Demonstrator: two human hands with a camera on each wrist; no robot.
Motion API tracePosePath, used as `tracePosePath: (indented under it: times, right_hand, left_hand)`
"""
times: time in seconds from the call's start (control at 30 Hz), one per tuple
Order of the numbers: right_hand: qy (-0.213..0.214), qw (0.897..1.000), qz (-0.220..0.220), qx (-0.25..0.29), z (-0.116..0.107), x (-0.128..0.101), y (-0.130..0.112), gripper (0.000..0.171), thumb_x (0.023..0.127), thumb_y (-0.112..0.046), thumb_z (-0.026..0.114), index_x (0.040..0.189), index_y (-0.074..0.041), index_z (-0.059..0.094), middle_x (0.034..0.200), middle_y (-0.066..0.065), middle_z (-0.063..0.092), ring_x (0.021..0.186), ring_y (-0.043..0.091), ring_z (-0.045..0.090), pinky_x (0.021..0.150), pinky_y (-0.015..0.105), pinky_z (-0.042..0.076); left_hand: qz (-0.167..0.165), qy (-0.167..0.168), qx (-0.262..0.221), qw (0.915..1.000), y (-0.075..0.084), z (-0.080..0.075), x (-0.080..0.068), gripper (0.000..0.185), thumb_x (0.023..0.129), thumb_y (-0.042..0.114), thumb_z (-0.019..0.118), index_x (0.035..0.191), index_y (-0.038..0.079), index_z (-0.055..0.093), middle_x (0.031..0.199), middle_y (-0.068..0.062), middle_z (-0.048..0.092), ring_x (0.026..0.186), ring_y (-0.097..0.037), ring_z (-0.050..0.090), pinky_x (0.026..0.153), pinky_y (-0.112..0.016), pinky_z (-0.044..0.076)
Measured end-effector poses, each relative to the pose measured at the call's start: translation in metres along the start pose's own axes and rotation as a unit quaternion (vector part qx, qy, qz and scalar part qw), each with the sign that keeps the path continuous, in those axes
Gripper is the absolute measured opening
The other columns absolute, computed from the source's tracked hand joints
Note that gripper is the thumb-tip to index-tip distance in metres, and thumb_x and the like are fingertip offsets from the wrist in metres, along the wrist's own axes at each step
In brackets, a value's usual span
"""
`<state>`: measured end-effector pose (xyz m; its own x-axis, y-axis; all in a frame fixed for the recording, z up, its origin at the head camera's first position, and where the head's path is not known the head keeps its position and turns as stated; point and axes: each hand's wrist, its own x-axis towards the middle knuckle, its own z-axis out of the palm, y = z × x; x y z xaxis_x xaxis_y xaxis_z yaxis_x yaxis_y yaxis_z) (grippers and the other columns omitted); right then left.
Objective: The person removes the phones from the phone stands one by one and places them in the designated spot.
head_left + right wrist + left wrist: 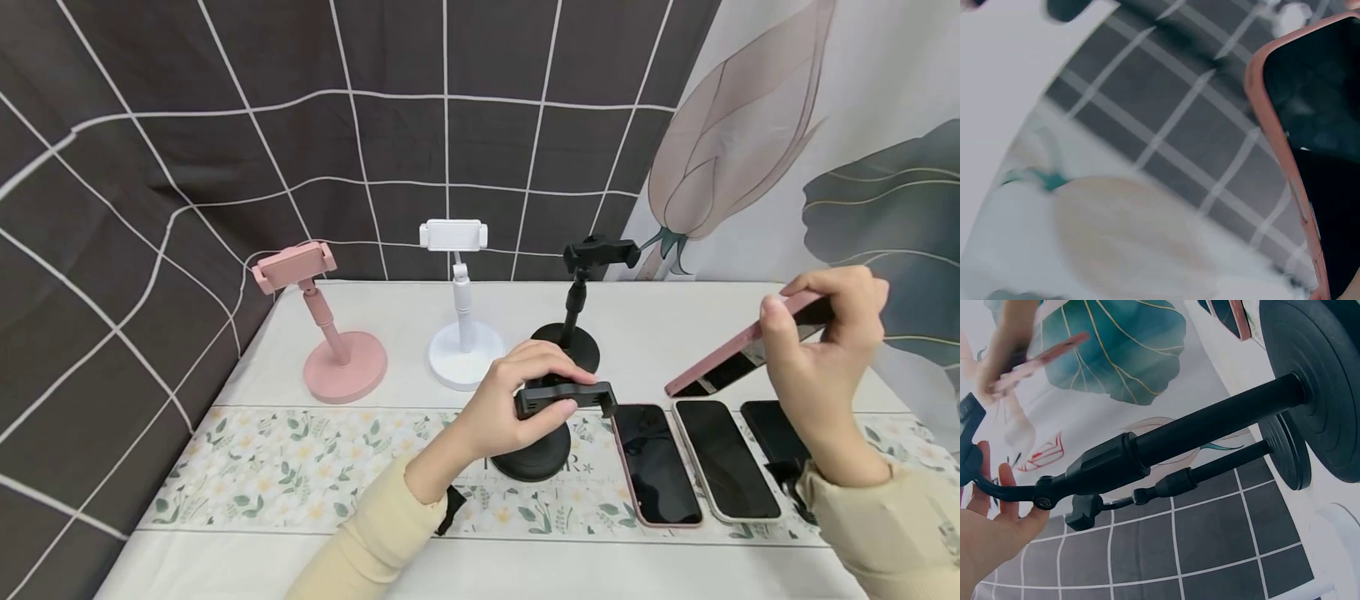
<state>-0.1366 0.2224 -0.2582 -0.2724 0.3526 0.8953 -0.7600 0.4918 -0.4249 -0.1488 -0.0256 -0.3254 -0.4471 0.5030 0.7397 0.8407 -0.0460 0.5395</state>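
Observation:
My left hand (504, 407) grips the clamp head of a black phone stand (534, 460), fingers over its top and thumb below. In the left wrist view, this stand's post (1216, 420) runs to a round base. Raised at the right, my right hand (834, 371) holds a pink-edged smartphone (731, 365) by one end, tilted over the table. The right wrist view shows its dark screen (1319, 112) and pink frame close up. The phone and the clamp are apart.
Behind stand a pink phone stand (345, 367), a white one (463, 346) and another black one (576, 304). Lying at the right are a pink-edged phone (657, 468), a white-edged phone (727, 460) and a black phone (774, 429). A dark gridded cloth (390, 142) hangs behind.

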Motion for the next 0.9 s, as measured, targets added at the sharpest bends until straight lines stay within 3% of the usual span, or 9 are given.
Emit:
tracePosePath:
  times: [0.1, 0.23, 0.3, 0.4, 0.47, 0.53, 0.7, 0.9]
  right_hand:
    - [-0.046, 0.996, -0.003, -0.081, -0.011, 0.002, 0.026, 0.034, 0.073, -0.017, 0.057, 0.074, 0.017, 0.05, 0.078, -0.026, 0.047, 0.079, -0.007, 0.037, 0.087, 0.02, 0.018]
    - [-0.136, 0.974, -0.004, -0.179, -0.032, 0.002, 0.067, 0.024, 0.077, -0.011, 0.056, 0.08, 0.013, 0.056, 0.087, -0.029, 0.039, 0.091, -0.005, 0.027, 0.088, 0.031, 0.017]
    - [-0.176, 0.959, 0.0, -0.222, -0.042, 0.003, 0.085, 0.019, 0.078, -0.008, 0.057, 0.084, 0.01, 0.057, 0.082, -0.017, 0.043, 0.095, -0.003, 0.021, 0.087, 0.041, 0.018]
    - [-0.231, 0.933, 0.014, -0.277, -0.057, 0.007, 0.103, 0.018, 0.08, -0.009, 0.055, 0.088, 0.007, 0.055, 0.085, 0.01, 0.048, 0.093, 0.016, 0.034, 0.083, 0.057, 0.019]
    - [-0.278, 0.907, 0.034, -0.315, -0.069, 0.011, 0.113, 0.018, 0.083, -0.011, 0.053, 0.091, 0.005, 0.053, 0.095, 0.026, 0.045, 0.094, 0.035, 0.036, 0.078, 0.063, 0.019]
    - [-0.337, 0.871, 0.059, -0.351, -0.081, 0.016, 0.122, 0.017, 0.088, -0.014, 0.05, 0.093, 0.002, 0.051, 0.098, 0.028, 0.044, 0.095, 0.051, 0.029, 0.073, 0.063, 0.02]
    - [-0.464, 0.775, 0.11, -0.415, -0.11, 0.022, 0.145, 0.017, 0.095, -0.018, 0.048, 0.102, -0.002, 0.048, 0.104, 0.03, 0.042, 0.097, 0.056, 0.028, 0.067, 0.065, 0.023]
    - [-0.54, 0.691, 0.114, -0.467, -0.142, 0.026, 0.17, 0.016, 0.09, -0.013, 0.057, 0.097, 0.0, 0.05, 0.099, 0.031, 0.048, 0.086, 0.052, 0.035, 0.064, 0.068, 0.031]
  left_hand:
    - [-0.008, 0.002, 0.003, 1.0, 0.001, 0.001, 0.0, 0.022, 0.081, 0.004, 0.064, 0.102, 0.003, 0.069, 0.099, -0.008, 0.068, 0.103, -0.017, 0.057, 0.096, -0.028, 0.045]
    - [-0.006, 0.005, 0.01, 0.9999, 0.001, 0.002, 0.001, 0.022, 0.081, 0.005, 0.063, 0.102, 0.003, 0.069, 0.099, -0.008, 0.068, 0.103, -0.016, 0.057, 0.095, -0.027, 0.045]
    - [-0.001, 0.005, 0.012, 0.9999, 0.001, 0.002, 0.002, 0.022, 0.08, 0.004, 0.063, 0.102, 0.003, 0.069, 0.098, -0.008, 0.069, 0.102, -0.016, 0.057, 0.095, -0.027, 0.046]
    - [0.002, 0.004, 0.014, 0.9999, 0.001, 0.003, 0.002, 0.022, 0.08, 0.005, 0.064, 0.101, 0.003, 0.069, 0.098, -0.008, 0.069, 0.102, -0.016, 0.057, 0.094, -0.026, 0.046]
    - [0.003, 0.005, 0.015, 0.9999, 0.0, 0.003, 0.001, 0.022, 0.08, 0.004, 0.064, 0.101, 0.003, 0.07, 0.097, -0.008, 0.069, 0.101, -0.016, 0.058, 0.093, -0.026, 0.046]
    - [0.003, 0.005, 0.015, 0.9999, -0.001, 0.003, 0.001, 0.022, 0.08, 0.004, 0.064, 0.101, 0.003, 0.07, 0.097, -0.008, 0.068, 0.1, -0.016, 0.058, 0.092, -0.026, 0.047]
    - [0.006, 0.001, 0.012, 0.9999, -0.002, 0.004, 0.001, 0.022, 0.079, 0.004, 0.064, 0.1, 0.003, 0.07, 0.096, -0.008, 0.069, 0.1, -0.016, 0.058, 0.092, -0.025, 0.047]
    - [0.007, 0.0, 0.01, 0.9999, -0.003, 0.006, 0.0, 0.022, 0.079, 0.004, 0.064, 0.1, 0.002, 0.069, 0.096, -0.008, 0.068, 0.1, -0.016, 0.059, 0.092, -0.026, 0.047]
